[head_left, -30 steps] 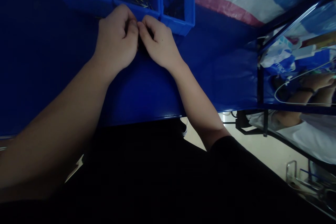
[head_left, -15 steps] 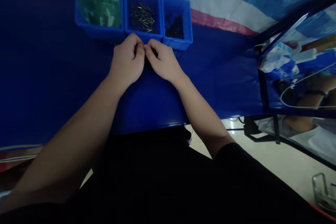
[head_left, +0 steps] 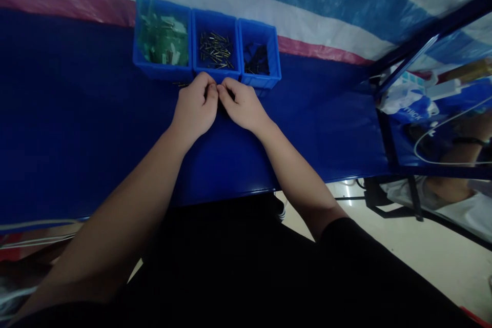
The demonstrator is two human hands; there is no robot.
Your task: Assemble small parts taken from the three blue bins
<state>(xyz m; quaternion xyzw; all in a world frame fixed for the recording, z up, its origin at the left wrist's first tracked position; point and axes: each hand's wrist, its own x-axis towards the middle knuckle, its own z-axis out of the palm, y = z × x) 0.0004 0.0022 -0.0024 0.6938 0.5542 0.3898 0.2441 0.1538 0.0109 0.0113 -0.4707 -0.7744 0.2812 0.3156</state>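
Note:
My left hand (head_left: 197, 105) and my right hand (head_left: 243, 104) meet fingertip to fingertip just in front of the middle blue bin (head_left: 219, 75). Both are pinched closed; whatever sits between the fingers is hidden or too small to make out. Inside that middle bin lies a heap of thin brass-coloured metal pins (head_left: 215, 50). The left blue bin (head_left: 163, 72) holds a green plastic bag (head_left: 175, 41) with pale pieces. Dark small parts (head_left: 258, 60) lie in the right blue bin (head_left: 261, 82). A few loose pins (head_left: 180, 84) rest on the table beside my left hand.
The blue table (head_left: 96, 128) runs to a striped plastic sheet (head_left: 307, 20) behind. On the right stands a dark metal frame (head_left: 388, 138), with bags (head_left: 409, 102) and a white cable (head_left: 417, 151) beyond it. Another person's arm (head_left: 449, 189) shows there.
The whole view has shifted, so bins and hands appear lower and slightly to the right. My hands stay pinched together in front of the middle bin.

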